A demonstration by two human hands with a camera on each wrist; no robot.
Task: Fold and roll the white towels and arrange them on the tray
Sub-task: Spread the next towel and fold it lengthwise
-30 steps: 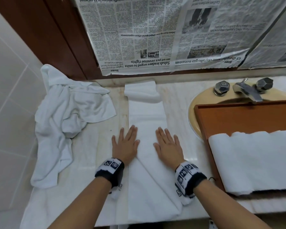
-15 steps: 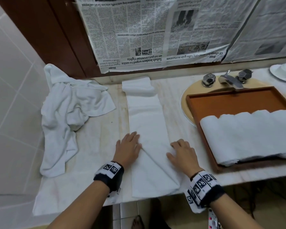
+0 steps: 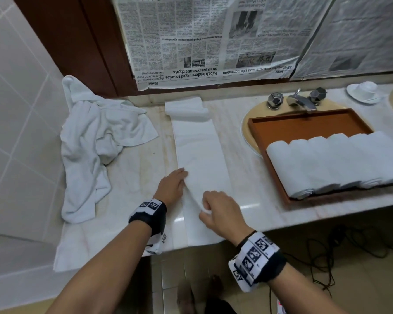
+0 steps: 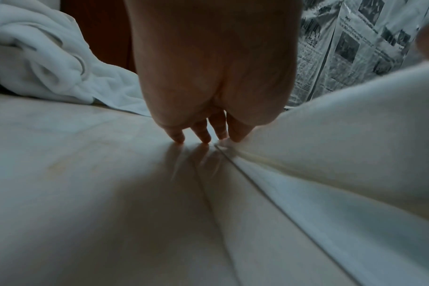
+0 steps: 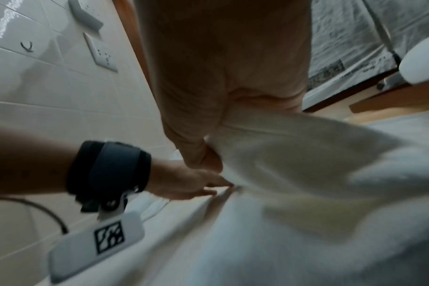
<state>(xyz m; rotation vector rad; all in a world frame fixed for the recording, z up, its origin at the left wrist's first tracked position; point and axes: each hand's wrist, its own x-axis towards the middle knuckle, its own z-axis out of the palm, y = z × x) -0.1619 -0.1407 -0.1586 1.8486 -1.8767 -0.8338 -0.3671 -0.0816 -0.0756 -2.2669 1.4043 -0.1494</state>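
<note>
Long white terry towel folded into a narrow strip (image 3: pixel 200 159) lies flat on the counter, running from the back wall to the front edge; far end doubled over into a small flap, near corner lifted off the strip. Crumpled pile of unfolded white towels (image 3: pixel 93 141) sits left of it, well apart, draped against the tiled wall. Rectangular brown wooden tray (image 3: pixel 304 123) rests over the sink on the right. Row of rolled white towels (image 3: pixel 340 162) lies side by side, touching, across the tray's near half; far half bare.
</note>
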